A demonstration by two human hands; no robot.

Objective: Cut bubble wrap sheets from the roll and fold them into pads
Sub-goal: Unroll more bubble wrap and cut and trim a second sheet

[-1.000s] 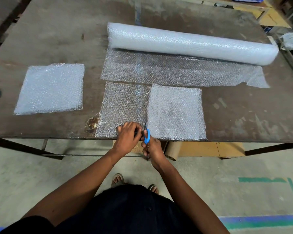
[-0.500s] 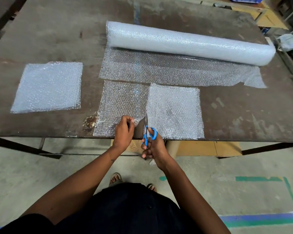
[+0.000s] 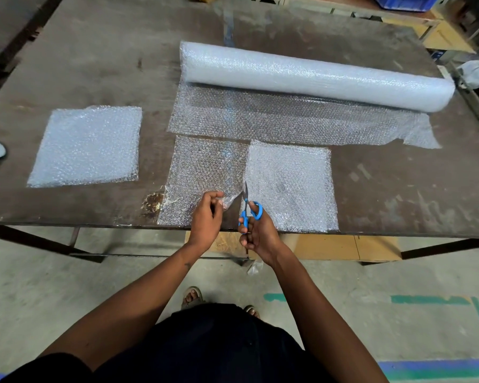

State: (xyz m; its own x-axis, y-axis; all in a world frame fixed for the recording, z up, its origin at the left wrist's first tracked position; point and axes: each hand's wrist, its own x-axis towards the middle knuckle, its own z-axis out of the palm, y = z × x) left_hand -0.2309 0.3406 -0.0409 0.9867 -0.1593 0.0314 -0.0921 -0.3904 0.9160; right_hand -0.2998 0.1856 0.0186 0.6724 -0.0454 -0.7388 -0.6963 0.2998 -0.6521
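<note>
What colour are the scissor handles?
Bright blue. The scissors are held in the right hand, seen best, and only, in the head view.

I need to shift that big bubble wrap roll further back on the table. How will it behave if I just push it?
The bubble wrap roll is a long cylinder lying on its side, so it would probably roll rather than slide. Its loose unrolled sheet lies flat on the table, so rolling it back may pay out more. It is probably light for its bulk.
</note>
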